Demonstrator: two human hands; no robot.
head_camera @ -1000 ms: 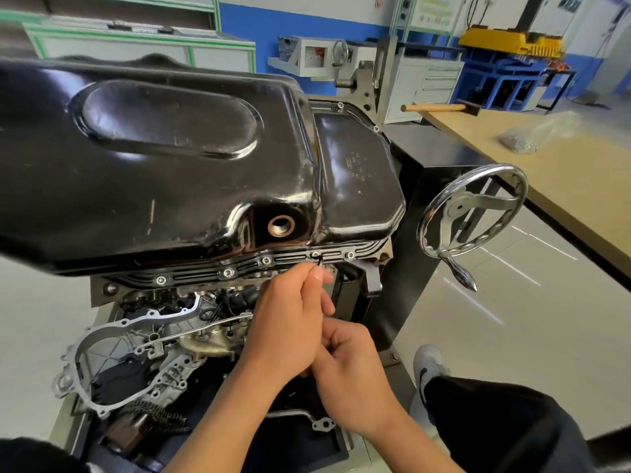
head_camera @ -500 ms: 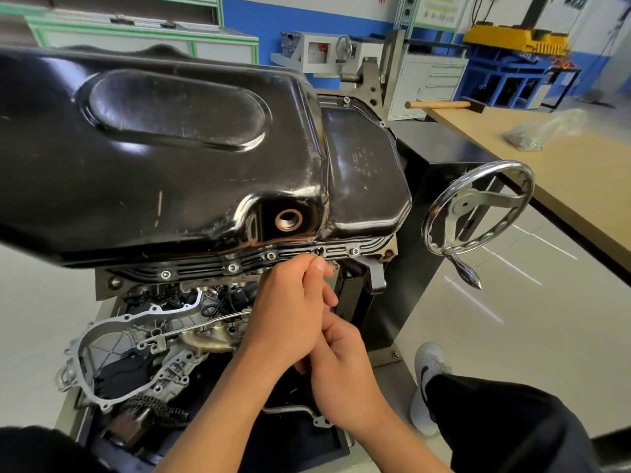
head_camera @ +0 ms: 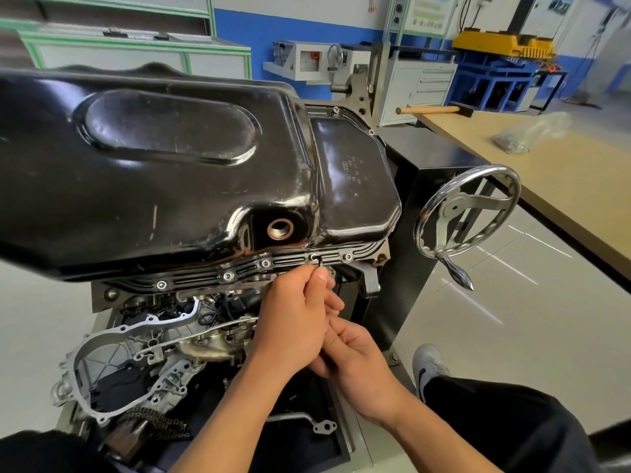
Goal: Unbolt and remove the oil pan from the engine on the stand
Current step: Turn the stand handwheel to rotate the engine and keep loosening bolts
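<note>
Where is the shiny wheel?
In the head view, the shiny wheel sits on the right, between the black oil pan and the wooden bench.

The person is showing a bare left hand point(head_camera: 293, 319) and a bare right hand point(head_camera: 358, 363), with both forearms running uncovered to the bottom edge of the view. On the right side the person is wearing loose black trousers point(head_camera: 505, 428) of matte, slightly creased cloth, and a pale grey trainer point(head_camera: 428, 368) bearing a dark curved mark on its side. More black cloth point(head_camera: 41, 452) is showing at the lower left corner, too blurred to tell which garment it is.
</note>
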